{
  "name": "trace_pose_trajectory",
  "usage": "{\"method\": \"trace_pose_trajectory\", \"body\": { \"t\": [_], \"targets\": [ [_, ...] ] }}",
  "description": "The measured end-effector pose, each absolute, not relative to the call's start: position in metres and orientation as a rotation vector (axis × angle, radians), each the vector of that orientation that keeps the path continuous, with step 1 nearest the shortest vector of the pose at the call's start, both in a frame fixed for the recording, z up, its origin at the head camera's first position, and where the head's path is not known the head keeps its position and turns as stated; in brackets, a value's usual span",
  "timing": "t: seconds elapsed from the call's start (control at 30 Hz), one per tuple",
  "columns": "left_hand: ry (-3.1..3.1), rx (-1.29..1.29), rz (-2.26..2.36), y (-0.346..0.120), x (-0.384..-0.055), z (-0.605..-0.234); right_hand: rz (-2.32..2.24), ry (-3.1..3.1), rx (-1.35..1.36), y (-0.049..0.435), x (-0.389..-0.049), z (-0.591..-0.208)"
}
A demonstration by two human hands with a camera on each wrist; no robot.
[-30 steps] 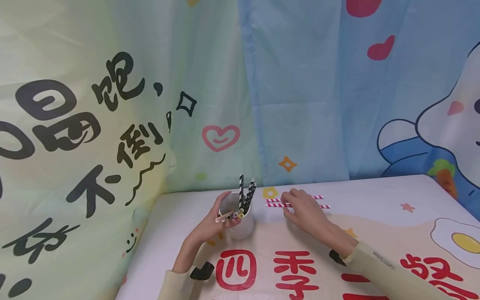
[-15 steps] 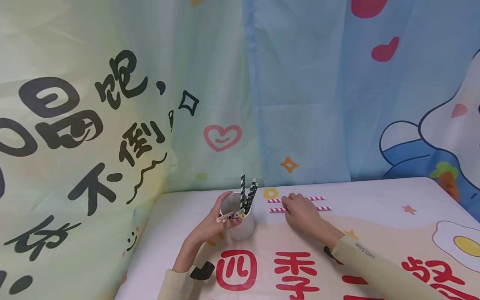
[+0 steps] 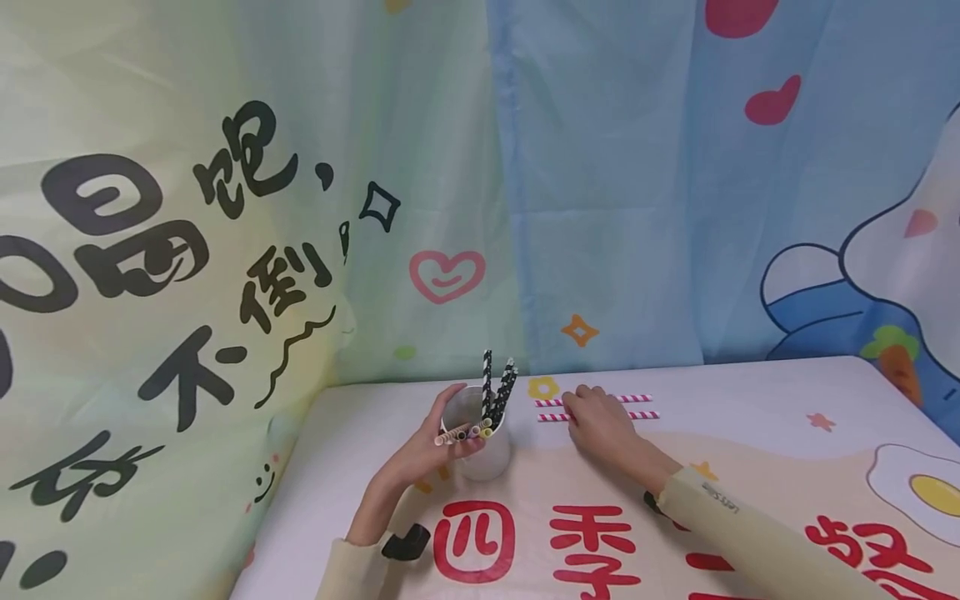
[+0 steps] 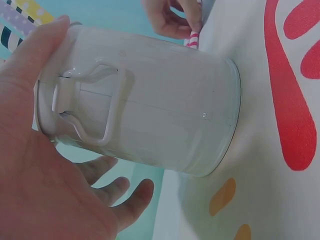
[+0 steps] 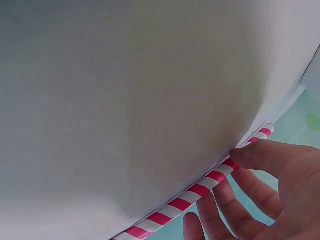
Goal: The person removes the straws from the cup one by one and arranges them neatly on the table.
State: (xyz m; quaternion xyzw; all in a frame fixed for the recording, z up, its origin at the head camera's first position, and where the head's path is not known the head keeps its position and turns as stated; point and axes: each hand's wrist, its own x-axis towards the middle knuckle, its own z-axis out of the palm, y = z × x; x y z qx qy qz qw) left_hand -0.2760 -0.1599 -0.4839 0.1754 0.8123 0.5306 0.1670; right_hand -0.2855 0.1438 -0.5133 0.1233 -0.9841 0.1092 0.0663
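A white cup (image 3: 486, 458) with a small side handle (image 4: 95, 102) stands on the table, and my left hand (image 3: 429, 437) grips it around the rim. Black-and-white patterned straws (image 3: 501, 392) stick up from it. Several pastel straws (image 3: 468, 432) lean out over the near rim by my left thumb. To the right, two pink-and-white striped straws lie roughly parallel, a far straw (image 3: 633, 398) and a near straw (image 3: 553, 417). My right hand (image 3: 600, 423) covers their middles. In the right wrist view, thumb and fingers pinch one striped straw (image 5: 200, 190) low at the table.
The table (image 3: 750, 392) carries a printed cloth with red characters (image 3: 474, 542) and a fried-egg picture (image 3: 911, 483). A printed curtain (image 3: 600, 208) hangs directly behind the table's back edge.
My right hand has lowered and shifted slightly left over the striped straws. The near striped straw moved a little toward me, then slightly back. My left hand keeps its grip on the cup.
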Motion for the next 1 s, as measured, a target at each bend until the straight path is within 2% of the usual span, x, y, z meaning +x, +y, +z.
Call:
{"method": "trace_pose_trajectory", "body": {
  "t": [1.0],
  "targets": [
    [2.297, 0.510, 1.512, -0.1596, -0.2766, -0.4846, 0.389, -2.975, 0.343, 0.1448, -0.2894, -0.5122]
  ]
}}
